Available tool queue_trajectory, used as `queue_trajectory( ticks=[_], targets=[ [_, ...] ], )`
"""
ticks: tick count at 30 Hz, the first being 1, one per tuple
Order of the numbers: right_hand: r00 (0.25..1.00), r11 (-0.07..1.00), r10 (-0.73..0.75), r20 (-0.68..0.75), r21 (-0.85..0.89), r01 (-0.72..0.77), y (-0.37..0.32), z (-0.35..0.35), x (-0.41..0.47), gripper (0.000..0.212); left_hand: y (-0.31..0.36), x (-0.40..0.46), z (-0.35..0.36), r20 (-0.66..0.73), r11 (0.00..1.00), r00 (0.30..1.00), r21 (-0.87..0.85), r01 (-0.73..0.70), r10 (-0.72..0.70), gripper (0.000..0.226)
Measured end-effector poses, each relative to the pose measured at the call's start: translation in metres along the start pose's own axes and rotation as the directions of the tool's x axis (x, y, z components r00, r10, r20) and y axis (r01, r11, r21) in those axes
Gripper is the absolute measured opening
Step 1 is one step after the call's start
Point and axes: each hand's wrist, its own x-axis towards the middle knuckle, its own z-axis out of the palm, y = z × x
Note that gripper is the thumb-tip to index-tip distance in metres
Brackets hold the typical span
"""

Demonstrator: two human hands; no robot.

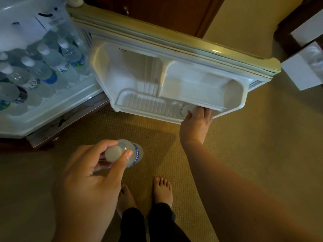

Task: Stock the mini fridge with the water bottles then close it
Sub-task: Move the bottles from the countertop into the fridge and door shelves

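Note:
The mini fridge (52, 117) stands open at the left, with several clear water bottles (52, 67) upright inside. Its white door (174, 55) swings out across the middle, its lower door shelf (139, 103) facing me. My left hand (83, 175) grips a white-capped water bottle with a blue label (132, 152) by its neck, held above the carpet in front of the fridge. My right hand (195, 124) reaches into the right end of the lower door shelf and holds another bottle (187, 109) by its top; most of that bottle is hidden.
Beige carpet covers the floor. My bare feet (162, 191) stand just below the door. White boxes (304, 72) sit at the right edge, beside dark wooden furniture (286, 28). A wooden cabinet door (157, 11) is behind the fridge door.

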Motion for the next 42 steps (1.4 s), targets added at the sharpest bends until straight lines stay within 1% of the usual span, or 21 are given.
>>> queue_trajectory(
  ticks=[2, 5, 6, 9, 13, 15, 17, 19, 21, 24, 26, 28, 30, 33, 37, 42],
  targets=[
    [1.0, 1.0, 0.014, -0.018, 0.0, -0.014, 0.003, -0.002, 0.0, 0.025, 0.0, -0.001, 0.003, 0.007, 1.0, 1.0, -0.005, -0.006, 0.006, 0.029],
    [0.999, 0.999, 0.035, 0.01, 0.016, -0.035, 0.005, -0.004, 0.0, 0.035, 0.0, -0.001, 0.007, 0.007, 0.999, 1.0, -0.033, -0.001, 0.001, 0.028],
    [0.998, 0.998, 0.059, 0.014, 0.032, -0.06, 0.004, -0.004, 0.001, 0.035, 0.001, -0.001, 0.008, 0.007, 0.999, 1.0, -0.035, -0.003, 0.004, 0.028],
    [0.98, 0.976, 0.199, 0.005, 0.094, -0.199, -0.002, -0.005, 0.003, 0.031, 0.004, 0.001, 0.011, 0.009, 0.999, 1.0, -0.033, -0.023, 0.024, 0.029],
    [0.922, 0.906, 0.384, -0.054, 0.216, -0.365, -0.009, -0.005, 0.008, 0.03, 0.01, 0.004, 0.013, -0.004, 0.999, 0.999, -0.034, -0.034, 0.034, 0.029],
    [0.867, 0.842, 0.495, -0.048, 0.272, -0.466, -0.011, -0.006, 0.012, 0.03, 0.011, 0.005, 0.014, -0.007, 0.998, 0.999, -0.034, -0.044, 0.043, 0.029],
    [0.833, 0.804, 0.553, -0.028, 0.28, -0.524, -0.01, -0.005, 0.014, 0.031, 0.012, 0.006, 0.014, -0.012, 0.998, 0.999, -0.04, -0.042, 0.041, 0.029],
    [0.827, 0.793, 0.562, 0.014, 0.274, -0.544, -0.008, -0.004, 0.016, 0.035, 0.013, 0.006, 0.014, -0.009, 0.998, 0.999, -0.046, -0.04, 0.039, 0.029],
    [0.804, 0.763, 0.59, 0.068, 0.278, -0.583, -0.008, -0.006, 0.018, 0.038, 0.013, 0.006, 0.014, -0.014, 0.998, 0.999, -0.048, -0.032, 0.032, 0.028],
    [0.775, 0.715, 0.616, 0.142, 0.311, -0.626, -0.009, -0.009, 0.022, 0.033, 0.011, 0.006, 0.015, -0.016, 0.999, 0.999, -0.044, -0.03, 0.03, 0.029],
    [0.785, 0.726, 0.588, 0.198, 0.299, -0.619, -0.012, -0.01, 0.022, 0.027, 0.011, 0.006, 0.016, -0.016, 0.999, 1.0, -0.049, -0.024, 0.023, 0.03],
    [0.802, 0.764, 0.55, 0.233, 0.25, -0.595, -0.013, -0.009, 0.022, 0.03, 0.011, 0.005, 0.017, -0.015, 0.998, 1.0, -0.061, -0.012, 0.011, 0.03],
    [0.807, 0.775, 0.542, 0.235, 0.231, -0.588, -0.011, -0.008, 0.023, 0.033, 0.012, 0.005, 0.019, -0.011, 0.998, 1.0, -0.056, -0.009, 0.009, 0.03],
    [0.775, 0.74, 0.575, 0.262, 0.238, -0.629, -0.01, -0.008, 0.026, 0.035, 0.014, 0.005, 0.02, -0.008, 0.998, 1.0, -0.059, -0.016, 0.016, 0.029],
    [0.719, 0.674, 0.613, 0.326, 0.259, -0.692, -0.015, -0.007, 0.034, 0.05, 0.019, 0.005, 0.021, -0.014, 0.999, 1.0, -0.047, -0.027, 0.027, 0.024],
    [0.648, 0.562, 0.677, 0.349, 0.323, -0.761, -0.025, -0.001, 0.039, 0.045, 0.02, 0.005, 0.022, -0.018, 0.998, 0.999, -0.043, -0.042, 0.041, 0.024]
  ],
)
